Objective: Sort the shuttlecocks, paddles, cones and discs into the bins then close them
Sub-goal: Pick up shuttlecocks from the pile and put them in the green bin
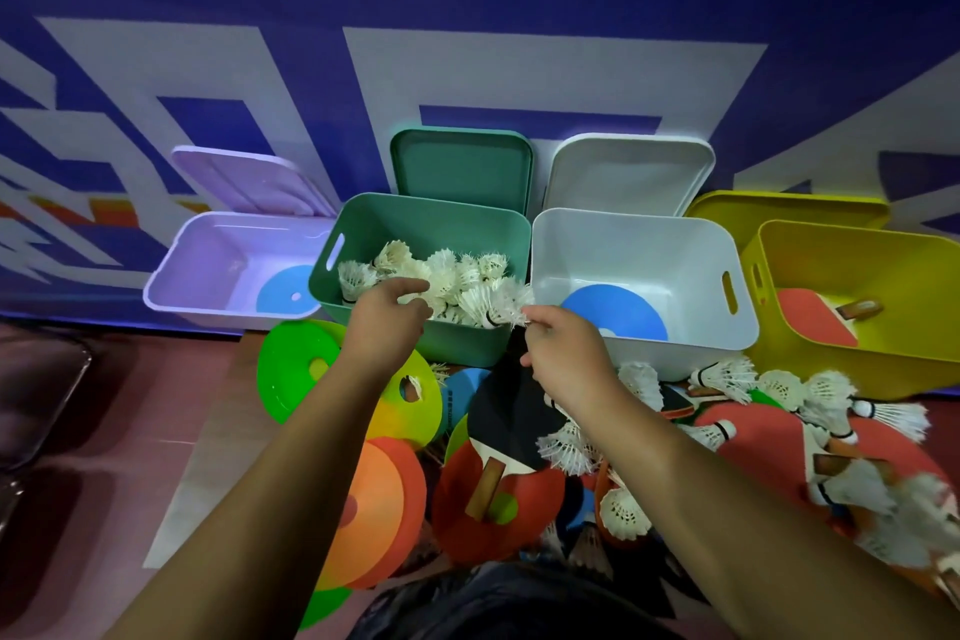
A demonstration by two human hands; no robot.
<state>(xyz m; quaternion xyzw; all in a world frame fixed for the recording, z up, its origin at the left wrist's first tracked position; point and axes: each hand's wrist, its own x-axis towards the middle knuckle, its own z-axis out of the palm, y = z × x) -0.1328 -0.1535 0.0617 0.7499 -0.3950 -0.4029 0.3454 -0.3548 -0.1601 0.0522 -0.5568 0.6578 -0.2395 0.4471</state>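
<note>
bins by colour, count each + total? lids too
Lilac bin: 1
Green bin: 1
White bin: 1
Yellow bin: 1
Total bins: 4

All 4 are open. Each has a matching lid propped behind it: lilac lid, green lid, white lid, yellow lid.
Total lids: 4

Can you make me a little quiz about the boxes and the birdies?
1. True or false: the green bin holds shuttlecocks.
2. Which bin holds a red paddle? A lilac, B white, C yellow.
3. Fill in: the right hand pinches a shuttlecock by its ____.

Key: 1 true. 2 C, the yellow bin. 3 feathers.
</note>
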